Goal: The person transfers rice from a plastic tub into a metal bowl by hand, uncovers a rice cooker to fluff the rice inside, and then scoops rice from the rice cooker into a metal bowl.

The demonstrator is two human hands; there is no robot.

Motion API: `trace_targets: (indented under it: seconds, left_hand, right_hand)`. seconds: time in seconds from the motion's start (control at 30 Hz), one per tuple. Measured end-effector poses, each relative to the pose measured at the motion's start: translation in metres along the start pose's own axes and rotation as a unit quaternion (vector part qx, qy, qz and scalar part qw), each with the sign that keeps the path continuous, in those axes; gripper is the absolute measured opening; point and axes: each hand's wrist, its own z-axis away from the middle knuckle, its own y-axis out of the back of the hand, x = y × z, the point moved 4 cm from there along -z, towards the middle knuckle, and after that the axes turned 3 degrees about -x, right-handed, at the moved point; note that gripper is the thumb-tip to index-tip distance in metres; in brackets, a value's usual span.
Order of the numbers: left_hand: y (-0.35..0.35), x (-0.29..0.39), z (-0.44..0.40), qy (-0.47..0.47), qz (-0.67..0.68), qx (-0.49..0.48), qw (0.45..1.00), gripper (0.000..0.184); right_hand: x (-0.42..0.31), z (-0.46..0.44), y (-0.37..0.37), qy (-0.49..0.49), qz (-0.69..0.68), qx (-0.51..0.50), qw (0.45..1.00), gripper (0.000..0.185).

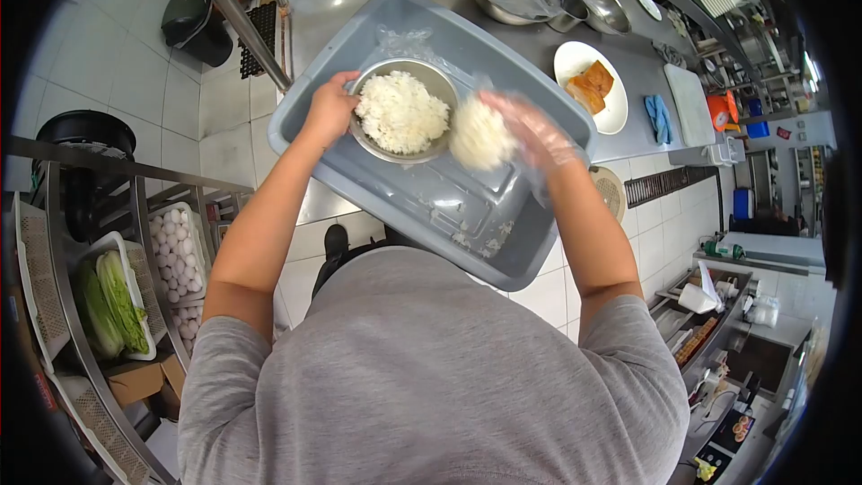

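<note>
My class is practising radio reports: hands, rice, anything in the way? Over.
Left hand gripping metal bowl, white rice inside. Right hand, gloved, blurred, at rice clump; grip unclear. Clear plastic beyond bowl, blocking neither hand.

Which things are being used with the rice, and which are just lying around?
Being used:
- left hand, gripping the metal bowl
- right hand, gloved, with a rice clump
- grey tub

Seemingly just lying around:
- white plate
- blue cloth
- eggs
- leafy greens

Bright, fairly even light; small glare on tabletop (314, 2) toward 11 o'clock. Right hand (532, 128), rice clump (482, 135) smeared (motion blur) near 1 o'clock. Edges bowed, corners black.
</note>
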Motion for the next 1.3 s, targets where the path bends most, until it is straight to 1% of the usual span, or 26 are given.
trace_targets:
  seconds: [0.03,0.07,0.1,0.17,0.2,0.23,0.3,0.37,0.43,0.57,0.63,0.67,0.73,0.77,0.8,0.83,0.87,0.9,0.97,1.0,1.07,1.1,1.17,1.2,1.23,1.3]
  left_hand:
    - [-0.011,0.006,0.005,0.005,-0.004,-0.01,1.0,0.043]
    - [-0.018,0.01,0.008,0.0,-0.028,-0.026,0.999,0.042]
    - [-0.024,0.012,0.01,-0.003,-0.029,-0.027,0.999,0.042]
    - [-0.031,0.011,0.012,-0.001,0.002,-0.047,0.999,0.042]
    - [-0.028,0.01,0.014,0.0,0.018,-0.04,0.999,0.042]
    - [-0.024,0.009,0.014,0.0,0.018,-0.034,0.999,0.042]
    - [-0.011,0.007,0.016,-0.001,0.05,-0.002,0.999,0.042]
    - [-0.001,0.006,0.015,-0.027,0.077,0.022,0.996,0.041]
    - [0.011,0.006,0.015,-0.021,0.12,0.073,0.99,0.04]
    - [0.035,-0.017,0.005,0.008,0.115,0.097,0.989,0.039]
    - [0.041,-0.012,0.009,0.009,0.138,0.123,0.983,0.038]
    - [0.044,-0.012,0.009,0.005,0.151,0.126,0.98,0.038]
    - [0.048,-0.012,0.009,0.003,0.167,0.131,0.977,0.037]
    - [0.049,-0.012,0.007,0.01,0.178,0.136,0.975,0.038]
    - [0.047,-0.013,0.008,0.02,0.188,0.138,0.972,0.04]
    - [0.044,-0.012,0.008,0.022,0.189,0.135,0.972,0.04]
    - [0.042,-0.01,0.008,0.027,0.191,0.137,0.972,0.04]
    - [0.044,-0.006,0.007,0.031,0.189,0.14,0.971,0.04]
    - [0.046,-0.002,0.007,0.021,0.187,0.143,0.972,0.039]
    - [0.046,-0.002,0.008,0.012,0.191,0.147,0.97,0.038]
    - [0.047,-0.004,0.009,0.007,0.193,0.141,0.971,0.039]
    - [0.046,-0.004,0.007,-0.005,0.192,0.129,0.973,0.04]
    - [0.043,-0.011,0.003,0.004,0.191,0.12,0.974,0.042]
    - [0.04,-0.013,0.001,0.003,0.193,0.107,0.975,0.043]
    - [0.038,-0.015,0.0,0.003,0.194,0.093,0.977,0.043]
    - [0.036,-0.022,-0.003,0.009,0.195,0.08,0.977,0.043]
  right_hand:
    - [-0.021,0.007,-0.014,0.087,0.049,0.022,0.995,0.06]
    - [-0.025,-0.004,-0.014,0.076,0.205,0.064,0.974,0.066]
    - [-0.026,-0.004,-0.021,0.079,0.204,0.066,0.974,0.066]
    - [-0.038,-0.001,-0.038,0.106,0.523,0.077,0.842,0.072]
    - [-0.044,-0.003,-0.033,0.092,0.549,0.113,0.823,0.074]
    - [-0.048,-0.01,-0.019,0.095,0.551,0.108,0.822,0.074]
    - [-0.048,-0.031,0.026,0.125,0.29,0.111,0.942,0.071]
    - [-0.03,-0.058,0.059,0.094,0.258,0.155,0.949,0.063]
    - [0.005,-0.104,0.092,0.083,0.555,0.141,0.815,0.053]
    - [0.049,-0.136,0.072,0.081,0.558,0.135,0.815,0.049]
    - [0.093,-0.147,0.04,0.033,0.733,-0.097,0.672,0.041]
    - [0.092,-0.143,0.038,0.035,0.733,-0.101,0.672,0.041]
    - [0.079,-0.131,0.037,0.063,0.547,-0.139,0.823,0.035]
    - [0.074,-0.138,0.038,0.062,0.549,-0.142,0.821,0.035]
    - [0.057,-0.147,0.047,0.145,0.584,0.031,0.798,0.033]
    - [0.043,-0.146,0.054,0.223,0.598,0.205,0.742,0.032]
    - [0.036,-0.141,0.034,0.14,0.651,0.128,0.735,0.034]
    - [0.043,-0.137,0.023,0.142,0.649,0.13,0.736,0.034]
    - [0.071,-0.131,-0.002,0.02,0.639,0.002,0.769,0.036]
    - [0.071,-0.129,-0.009,0.02,0.641,-0.003,0.767,0.036]
    - [0.078,-0.117,-0.032,0.078,0.625,-0.16,0.76,0.034]
    - [0.087,-0.118,-0.039,0.071,0.623,-0.162,0.762,0.034]
    - [0.097,-0.124,-0.054,0.225,0.547,-0.101,0.8,0.031]
    - [0.111,-0.123,-0.063,0.28,0.623,-0.117,0.721,0.031]
    - [0.127,-0.114,-0.057,0.273,0.619,-0.114,0.727,0.031]
    - [0.155,-0.062,-0.057,0.14,0.714,-0.289,0.622,0.033]
